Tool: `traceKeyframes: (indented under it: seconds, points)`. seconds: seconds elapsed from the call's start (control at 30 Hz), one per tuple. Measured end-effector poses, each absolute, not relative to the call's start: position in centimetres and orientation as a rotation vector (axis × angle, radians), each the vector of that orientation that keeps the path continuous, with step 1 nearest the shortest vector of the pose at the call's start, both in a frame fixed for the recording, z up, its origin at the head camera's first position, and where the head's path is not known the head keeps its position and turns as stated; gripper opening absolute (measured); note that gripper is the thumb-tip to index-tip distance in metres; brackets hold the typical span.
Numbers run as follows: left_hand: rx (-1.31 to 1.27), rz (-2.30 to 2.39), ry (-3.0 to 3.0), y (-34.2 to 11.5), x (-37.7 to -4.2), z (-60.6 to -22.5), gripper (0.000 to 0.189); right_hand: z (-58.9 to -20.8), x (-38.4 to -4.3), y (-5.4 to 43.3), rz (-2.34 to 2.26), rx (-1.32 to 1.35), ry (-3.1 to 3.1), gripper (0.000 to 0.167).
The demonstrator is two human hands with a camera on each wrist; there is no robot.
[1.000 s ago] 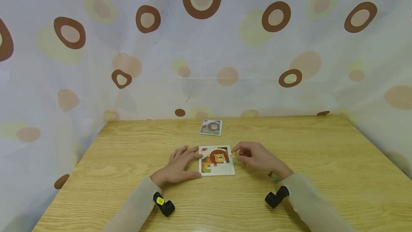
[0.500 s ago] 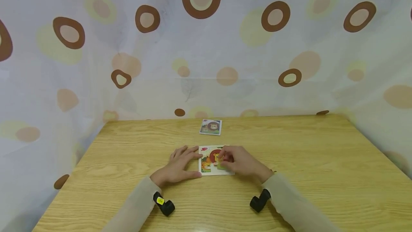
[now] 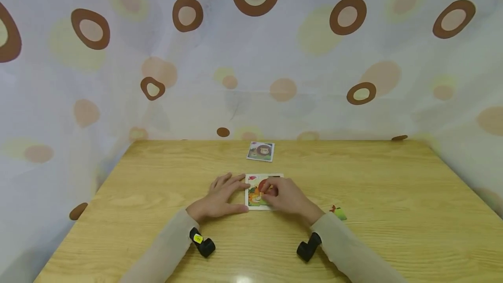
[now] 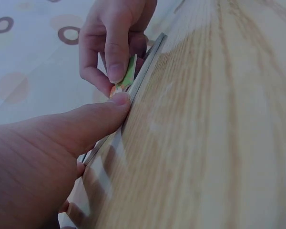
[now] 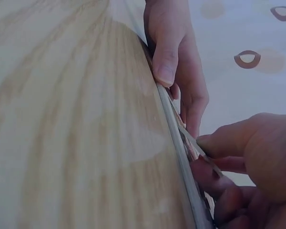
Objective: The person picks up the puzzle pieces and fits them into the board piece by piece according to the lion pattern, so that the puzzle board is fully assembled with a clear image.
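Note:
A white-framed lion jigsaw puzzle (image 3: 247, 198) lies flat on the table. My left hand (image 3: 218, 199) rests along its left edge, fingers straight and spread, thumb at the near corner. Over the puzzle, my right hand (image 3: 290, 196) pinches a puzzle piece between thumb and fingertips. In the left wrist view the piece (image 4: 129, 73) shows green and orange and is tilted above the frame. From the right wrist view, the piece (image 5: 200, 149) appears as a thin edge slanting toward the board. My right hand hides the puzzle's right part.
Another puzzle piece (image 3: 339, 213), green and red, lies by the right wrist. Beyond the puzzle is a square lion picture card (image 3: 261, 151). The wooden table (image 3: 177, 165) ends at a patterned curtain (image 3: 314, 64) at the back.
My right hand has carried the puzzle piece leftward from beside the frame to over the puzzle, uncovering the loose piece by the wrist. The left hand stays on the frame.

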State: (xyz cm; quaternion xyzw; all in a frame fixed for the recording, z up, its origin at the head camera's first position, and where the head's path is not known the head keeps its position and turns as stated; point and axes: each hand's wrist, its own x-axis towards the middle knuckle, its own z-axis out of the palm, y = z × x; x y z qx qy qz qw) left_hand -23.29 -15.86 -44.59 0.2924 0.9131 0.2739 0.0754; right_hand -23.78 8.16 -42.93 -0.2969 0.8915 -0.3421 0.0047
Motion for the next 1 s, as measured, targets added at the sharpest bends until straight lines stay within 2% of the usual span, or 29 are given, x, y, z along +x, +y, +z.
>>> traceKeyframes:
  seconds: [0.57, 1.0]
  points:
    - [0.869, 0.853, 2.719, -15.7, -23.1, -43.9, 0.059, -42.1, -24.0, 8.4, -0.938, -0.823, 2.801, 0.005]
    - [0.874, 0.892, 2.709, -15.6, -23.0, -43.8, 0.057, -42.2, -22.7, 7.2, -0.908, -0.575, 2.949, 0.01]
